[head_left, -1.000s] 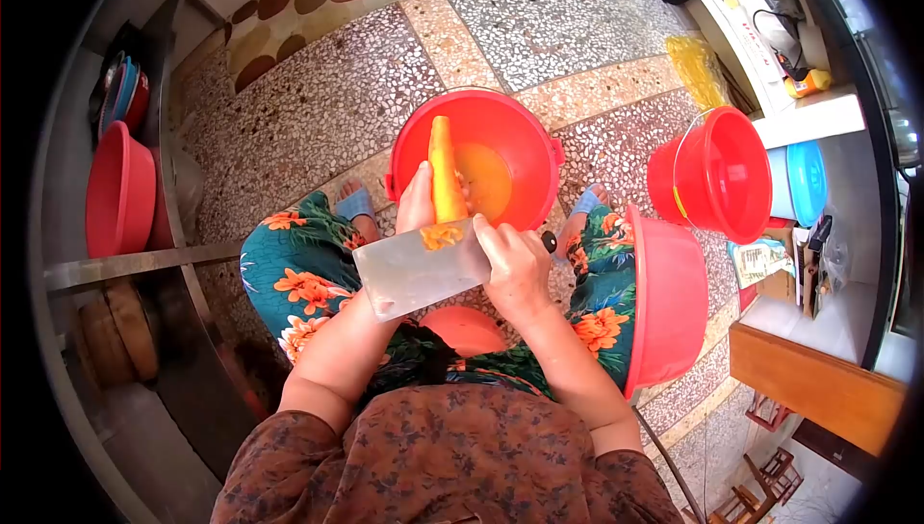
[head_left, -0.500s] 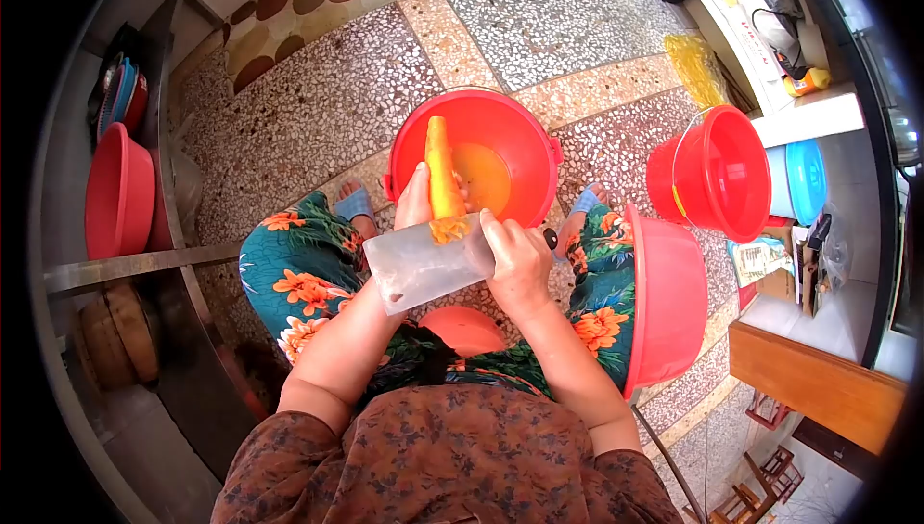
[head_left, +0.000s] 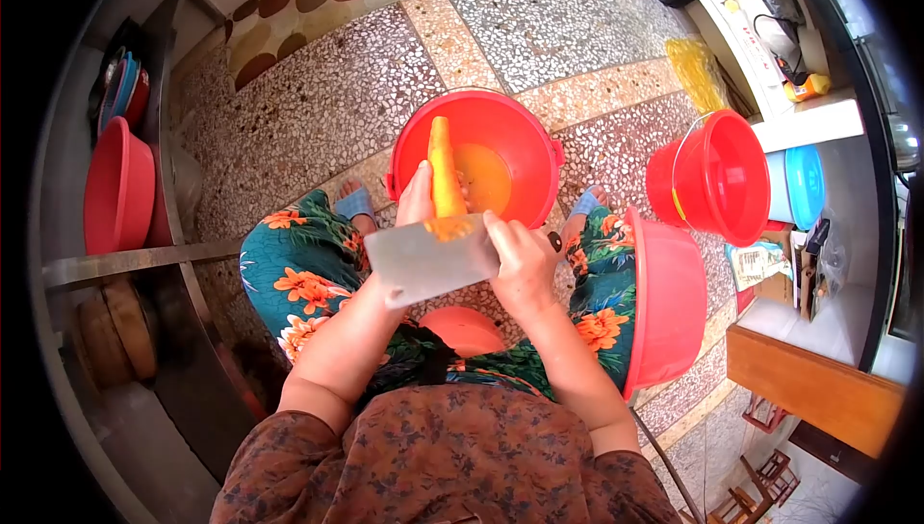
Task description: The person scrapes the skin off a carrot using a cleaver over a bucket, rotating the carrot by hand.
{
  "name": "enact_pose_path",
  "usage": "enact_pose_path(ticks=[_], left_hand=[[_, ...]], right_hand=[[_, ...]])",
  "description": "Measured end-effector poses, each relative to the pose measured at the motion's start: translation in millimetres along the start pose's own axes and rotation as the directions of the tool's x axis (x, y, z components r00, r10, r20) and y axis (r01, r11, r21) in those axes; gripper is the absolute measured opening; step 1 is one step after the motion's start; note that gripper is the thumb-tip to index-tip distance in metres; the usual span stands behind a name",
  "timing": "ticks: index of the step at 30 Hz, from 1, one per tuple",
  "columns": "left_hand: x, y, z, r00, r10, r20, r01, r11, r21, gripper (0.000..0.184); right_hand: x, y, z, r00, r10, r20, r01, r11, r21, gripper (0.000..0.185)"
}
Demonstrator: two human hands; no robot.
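Note:
An orange-yellow carrot points away from me over a red bucket on the floor. My left hand is closed around its side, with part of the fingers hidden behind it. In my right hand is a cleaver, gripped by its dark handle, whose end shows beyond the fingers. The broad blade lies across the near end of the carrot, and orange scrapings cling along its far edge. Orange-tinted liquid sits in the bottom of the bucket.
A second red bucket stands to the right, beyond a pink basin tipped up by my right leg. Another red basin rests on the left shelf. A yellow plastic bag lies near the white shelf.
The cleaver has shifted slightly and its blade has changed angle, now looking greyer. The carrot and my left hand stay almost in place.

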State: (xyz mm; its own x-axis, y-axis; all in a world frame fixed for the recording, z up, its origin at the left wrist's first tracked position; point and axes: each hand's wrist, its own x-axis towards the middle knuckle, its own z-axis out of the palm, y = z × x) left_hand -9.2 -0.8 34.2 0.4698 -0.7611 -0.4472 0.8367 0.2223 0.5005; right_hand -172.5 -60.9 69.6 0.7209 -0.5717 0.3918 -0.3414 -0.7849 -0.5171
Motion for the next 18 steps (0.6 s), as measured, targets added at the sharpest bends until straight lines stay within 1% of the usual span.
enact_pose_path(ticks=[1,2,4,6,18], left_hand=[[2.4,0.9,-7.9,0.998,-0.036,0.051,0.034,0.999,0.037,0.047],[4.3,-1.6,-13.9,0.998,-0.037,0.049,0.035,0.999,0.040,0.047],[0.7,1.3,-5.8,1.000,-0.009,0.015,0.008,0.994,0.106,0.047],[0.6,0.7,-5.7,1.000,-0.004,0.012,0.003,0.992,0.125,0.047],[1.4,-7.2,-10.0,0.999,0.036,-0.015,-0.032,0.979,0.199,0.044]], right_hand=[[0.7,-4.3,-2.2,0.999,-0.048,0.026,0.049,0.998,-0.026,0.045],[1.8,-8.9,-4.5,0.994,-0.094,0.054,0.097,0.994,-0.050,0.044],[2.5,-13.7,-6.2,0.993,-0.104,0.056,0.107,0.993,-0.055,0.042],[2.1,-13.9,-6.7,0.991,-0.125,0.052,0.127,0.991,-0.048,0.040],[-0.8,-4.9,-0.1,0.994,-0.108,0.036,0.111,0.988,-0.105,0.036]])
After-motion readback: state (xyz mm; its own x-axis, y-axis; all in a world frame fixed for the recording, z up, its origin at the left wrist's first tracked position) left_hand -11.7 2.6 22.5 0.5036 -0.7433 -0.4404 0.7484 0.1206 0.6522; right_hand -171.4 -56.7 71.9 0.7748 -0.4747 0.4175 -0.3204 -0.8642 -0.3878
